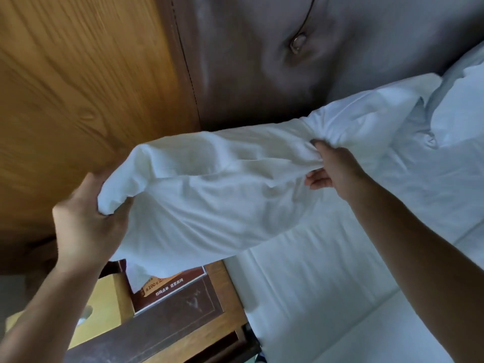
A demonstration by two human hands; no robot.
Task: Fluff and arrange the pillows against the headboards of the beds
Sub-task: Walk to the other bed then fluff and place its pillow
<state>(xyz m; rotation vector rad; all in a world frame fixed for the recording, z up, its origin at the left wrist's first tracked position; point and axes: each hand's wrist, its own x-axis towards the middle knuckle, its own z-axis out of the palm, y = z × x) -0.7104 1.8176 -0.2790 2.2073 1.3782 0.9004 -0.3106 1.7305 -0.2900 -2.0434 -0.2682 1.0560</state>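
The fingers of the left hand [81, 218] are curled round the near end of a white pillow [209, 184], with a bunch of its cover gripped in the palm. The fingers of the right hand [332, 171] are closed on a gathered fold of the cover on the pillow's upper side, toward its far end; the thumb is seen below the fold. The pillow is held clear of the bed [327, 297] between both hands, stretched lengthwise, over the bed's left edge near the head corner. Its far end lies close to the padded headboard [262, 61], in which a button [297, 44] is set; contact with the headboard cannot be determined. A second pillow [461, 106] is placed against the headboard farther along the head edge of the bed. A wooden wall panel [78, 87] adjoins the headboard. A bedside counter [188, 320] stands just beside the bed's left edge, and a printed card [167, 286] is carried on it, partly hidden by the held pillow.
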